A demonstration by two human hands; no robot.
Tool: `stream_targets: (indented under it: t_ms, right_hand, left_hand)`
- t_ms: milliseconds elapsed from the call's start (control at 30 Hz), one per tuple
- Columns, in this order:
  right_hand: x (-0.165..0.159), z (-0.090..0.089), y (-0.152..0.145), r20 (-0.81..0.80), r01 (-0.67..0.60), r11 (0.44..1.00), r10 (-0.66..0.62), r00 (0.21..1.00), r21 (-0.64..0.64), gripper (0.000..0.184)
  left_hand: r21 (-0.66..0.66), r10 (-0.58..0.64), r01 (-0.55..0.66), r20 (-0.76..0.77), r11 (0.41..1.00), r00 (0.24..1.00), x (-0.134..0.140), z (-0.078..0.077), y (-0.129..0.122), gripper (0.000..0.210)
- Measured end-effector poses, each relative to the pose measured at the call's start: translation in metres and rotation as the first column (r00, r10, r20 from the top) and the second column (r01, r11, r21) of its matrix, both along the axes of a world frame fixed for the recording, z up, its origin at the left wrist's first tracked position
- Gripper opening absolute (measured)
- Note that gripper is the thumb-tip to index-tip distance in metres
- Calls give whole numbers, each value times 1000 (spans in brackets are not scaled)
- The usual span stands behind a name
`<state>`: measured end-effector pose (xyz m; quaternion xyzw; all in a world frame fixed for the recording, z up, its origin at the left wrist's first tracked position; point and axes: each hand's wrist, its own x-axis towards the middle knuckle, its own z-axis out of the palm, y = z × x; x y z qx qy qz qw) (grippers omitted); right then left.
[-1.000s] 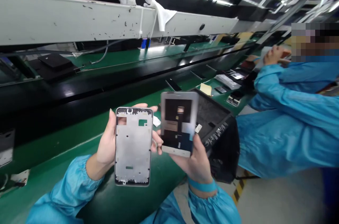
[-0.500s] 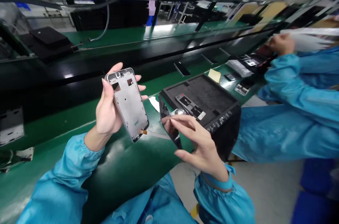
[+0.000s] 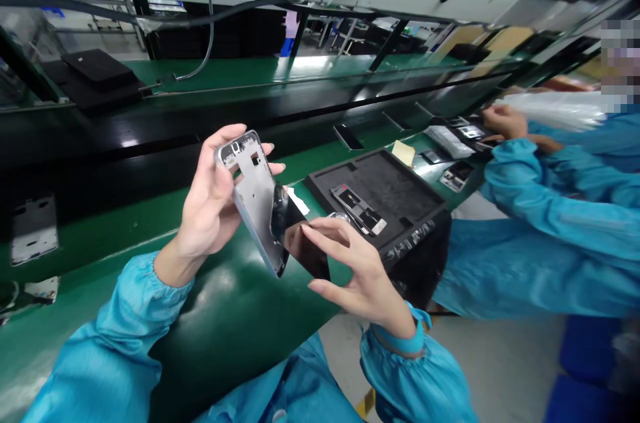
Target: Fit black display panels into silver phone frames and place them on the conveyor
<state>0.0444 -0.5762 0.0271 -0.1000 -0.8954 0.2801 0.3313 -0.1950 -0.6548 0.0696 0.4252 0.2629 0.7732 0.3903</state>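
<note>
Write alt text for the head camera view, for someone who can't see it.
A person in blue sleeves holds a silver phone frame in the left hand and a black screen panel against it with the right hand, above a green workbench. A black foam tray lies beyond; a co-worker works to the right.

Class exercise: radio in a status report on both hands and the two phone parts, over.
Left hand grips silver phone frame, tilted. Right hand holds dark screen panel, its edge against the frame. Black foam tray just beyond, clear of both.
</note>
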Motion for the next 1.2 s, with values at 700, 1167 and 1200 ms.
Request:
stream_targets:
  t_ms: [700, 1167, 1200]
  right_hand:
    - [-52, -34, -22, -199, 26, 923, -111, 974, -384, 87]
    - [-76, -36, -8, -215, 73, 976, -118, 969, -206, 78]
    - [-79, -40, -8, -201, 97, 977, -136, 970, -190, 77]
  left_hand:
    - [-90, 74, -98, -248, 991, 966, -9, -14, 5, 49]
    - [-59, 130, -146, -222, 988, 966, 7, -8, 1, 51]
    - [-66, 116, -130, -187, 989, 976, 11, -8, 3, 50]
